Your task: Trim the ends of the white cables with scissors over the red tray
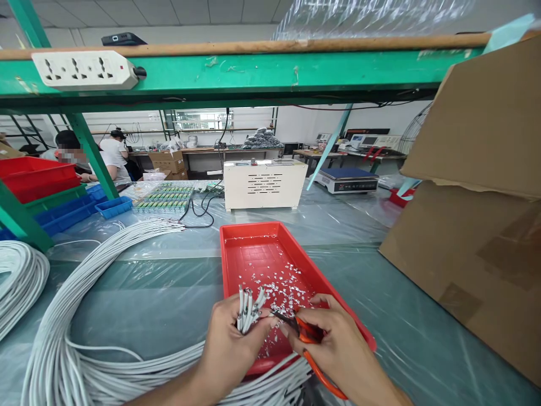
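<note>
My left hand (231, 344) is closed around several white cables (247, 310), their cut ends sticking up above the fingers. In my right hand (344, 344) are orange-handled scissors (310, 338), their dark blades pointing left toward the cable ends by my left thumb. Both hands are over the near part of a red tray (291, 243), where many small white and silvery scraps (283, 287) lie scattered. A long thick bundle of white cables (63, 316) curves from the back left round to the front, passing under my left forearm. Whether the blades touch a wire is hard to see.
Behind the tray stands a cream metal box (265, 186), with a scale (346, 181) to its right. A large cardboard box (473, 254) borders the right side. Another cable coil (21, 287) and stacked bins (38, 175) are on the left. A green shelf beam (270, 76) crosses above.
</note>
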A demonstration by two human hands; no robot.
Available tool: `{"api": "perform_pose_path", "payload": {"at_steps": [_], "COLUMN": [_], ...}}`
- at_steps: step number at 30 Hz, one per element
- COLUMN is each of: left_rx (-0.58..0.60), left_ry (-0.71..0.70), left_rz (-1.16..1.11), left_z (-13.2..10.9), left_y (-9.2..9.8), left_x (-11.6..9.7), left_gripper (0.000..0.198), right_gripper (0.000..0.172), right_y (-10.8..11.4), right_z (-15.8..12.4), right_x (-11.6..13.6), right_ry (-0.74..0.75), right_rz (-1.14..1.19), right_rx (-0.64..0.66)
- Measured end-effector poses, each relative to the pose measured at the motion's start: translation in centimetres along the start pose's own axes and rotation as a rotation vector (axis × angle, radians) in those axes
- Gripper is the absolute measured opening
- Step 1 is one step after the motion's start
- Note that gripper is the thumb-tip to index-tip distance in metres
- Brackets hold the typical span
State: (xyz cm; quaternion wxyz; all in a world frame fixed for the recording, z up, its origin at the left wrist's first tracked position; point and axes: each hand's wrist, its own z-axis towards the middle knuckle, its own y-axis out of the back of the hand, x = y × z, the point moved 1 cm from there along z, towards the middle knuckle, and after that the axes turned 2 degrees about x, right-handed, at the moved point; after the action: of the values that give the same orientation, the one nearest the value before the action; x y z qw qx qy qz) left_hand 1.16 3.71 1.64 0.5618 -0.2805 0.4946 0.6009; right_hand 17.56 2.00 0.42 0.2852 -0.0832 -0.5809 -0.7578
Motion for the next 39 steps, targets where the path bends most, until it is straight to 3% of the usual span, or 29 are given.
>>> {"api": "perform_pose_path", "payload": {"at_steps": [4,9,14,20,27,33,39], "left_rx": [-0.025,-0.008,0.012,0.027,0.021,0.02,-0.008], "left_ry": [-0.111,0.113,0.277,0.16,-0.073,-0.149,-0.157], "left_rz": [0.105,-0.045,-0.168,-0.083,0.123,0.363,0.406], "left_z": [-0.3,0.6,0.9,0.3,-0.2,-0.6,-0.6], "left_y": [0.0,0.0,-0.1,-0.3,-0.3,-0.4,-0.5], "left_x": [0.0,0.1,0.1,-0.1,-0.3,0.0,0.3], "left_gripper": [0.011,0.012,0.017,0.013,0.009,0.017,0.019], "right_gripper": [0.039,0.029,0.016,0.019,0.018,0.016,0.018], "right_y": [-0.1,0.0,0.5,0.1,-1.3,-1.4,-1.2], "right_z": [-0.2,-0.1,0.1,0.5,0.5,0.5,0.5], "right_x": [0.2,0.7,0.5,1.0,1.1,1.4,1.9], "right_ry": [-0.075,-0.044,-0.171,-0.318,-0.385,-0.388,-0.43], "right_rz": [-0.034,-0.016,0.353,0.819,0.977,1.103,1.124], "right_rx": [-0.01,-0.018,-0.107,-0.095,-0.099,-0.092,-0.116]}}
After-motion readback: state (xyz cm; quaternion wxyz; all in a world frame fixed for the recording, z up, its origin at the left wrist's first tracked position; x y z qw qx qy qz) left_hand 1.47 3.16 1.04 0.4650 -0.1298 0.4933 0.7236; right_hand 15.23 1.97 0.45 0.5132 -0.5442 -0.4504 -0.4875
